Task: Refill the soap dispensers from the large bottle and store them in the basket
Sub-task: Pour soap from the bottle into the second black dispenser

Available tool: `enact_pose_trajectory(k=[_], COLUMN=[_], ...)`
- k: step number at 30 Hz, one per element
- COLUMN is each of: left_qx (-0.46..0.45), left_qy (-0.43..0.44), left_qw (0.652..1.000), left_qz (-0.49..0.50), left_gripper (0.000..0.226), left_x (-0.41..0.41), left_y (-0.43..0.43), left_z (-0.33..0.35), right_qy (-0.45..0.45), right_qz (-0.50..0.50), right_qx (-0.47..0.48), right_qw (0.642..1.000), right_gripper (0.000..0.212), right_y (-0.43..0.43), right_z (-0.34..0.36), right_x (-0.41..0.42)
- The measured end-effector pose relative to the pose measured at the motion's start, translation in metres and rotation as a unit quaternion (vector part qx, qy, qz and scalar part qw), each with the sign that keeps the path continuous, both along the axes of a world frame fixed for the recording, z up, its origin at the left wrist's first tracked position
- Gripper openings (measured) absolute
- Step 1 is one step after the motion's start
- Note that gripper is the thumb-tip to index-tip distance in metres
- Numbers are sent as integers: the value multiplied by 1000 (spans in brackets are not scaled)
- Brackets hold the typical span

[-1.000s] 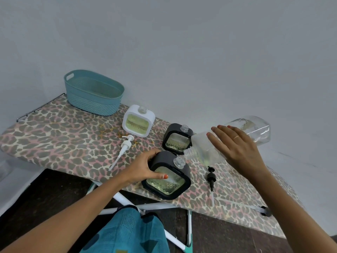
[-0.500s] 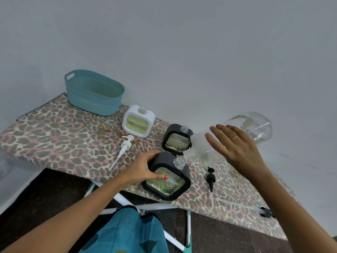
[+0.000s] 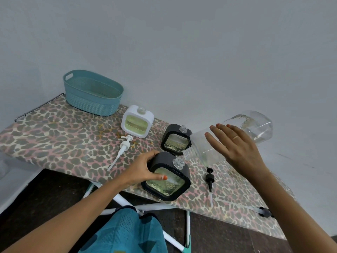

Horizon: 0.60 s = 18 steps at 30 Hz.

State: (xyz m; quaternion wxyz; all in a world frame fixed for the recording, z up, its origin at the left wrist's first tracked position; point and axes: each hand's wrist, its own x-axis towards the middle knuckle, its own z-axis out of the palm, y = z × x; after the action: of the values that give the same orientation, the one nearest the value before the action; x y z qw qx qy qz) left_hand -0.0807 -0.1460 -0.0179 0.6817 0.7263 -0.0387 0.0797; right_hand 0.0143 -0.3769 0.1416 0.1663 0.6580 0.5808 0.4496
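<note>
The left hand (image 3: 140,170) has its fingers wrapped around the near black soap dispenser (image 3: 166,178). The thumb lies on the front, and the other fingers are behind it. This dispenser is tipped a little and sits at the near edge of the ironing board (image 3: 60,136), which has a leopard-spot cover. Its clear neck on top has no pump in it, and yellow-green soap shows through its window.

The right hand (image 3: 235,148) has its fingers spread wide over the big clear bottle (image 3: 255,125). The palm lies on the side of the bottle and holds it up off the board. The bottle is tipped down, and its open mouth is just beside the neck of the near dispenser. A little soap sits low inside the bottle. I cannot tell if soap is running out.

A second black soap dispenser (image 3: 176,140) stands just behind the first one, and its neck is open too. A white soap dispenser (image 3: 136,124) stands farther back to the left, also with no pump. A white pump (image 3: 122,149) lies flat on the board in front of it. A black pump (image 3: 210,177) lies flat to the right of the near dispenser. The teal basket (image 3: 93,93) sits at the far left end of the board, well apart from the dispensers. No dispenser shows inside it.
</note>
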Motion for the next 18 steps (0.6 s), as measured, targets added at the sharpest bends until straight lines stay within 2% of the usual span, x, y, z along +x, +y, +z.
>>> enact_pose_trajectory(k=[12,15,18], left_qx=[-5,4,-4], left_qy=[2,8,11], left_qw=[1000,1000,1000], left_qz=[8,1,4], left_gripper=[58,59,59], left_x=[1,0,1], left_y=[-3,-4,-8], left_z=[1,3,6], right_qy=[4,26,71], right_qz=[-17,-34,-83], right_qx=[4,23,53], right_qw=[1000,999,993], right_gripper=[38,36,46], right_y=[-5,-7,-12], right_z=[-16,-22,-28], right_x=[2,0,-5])
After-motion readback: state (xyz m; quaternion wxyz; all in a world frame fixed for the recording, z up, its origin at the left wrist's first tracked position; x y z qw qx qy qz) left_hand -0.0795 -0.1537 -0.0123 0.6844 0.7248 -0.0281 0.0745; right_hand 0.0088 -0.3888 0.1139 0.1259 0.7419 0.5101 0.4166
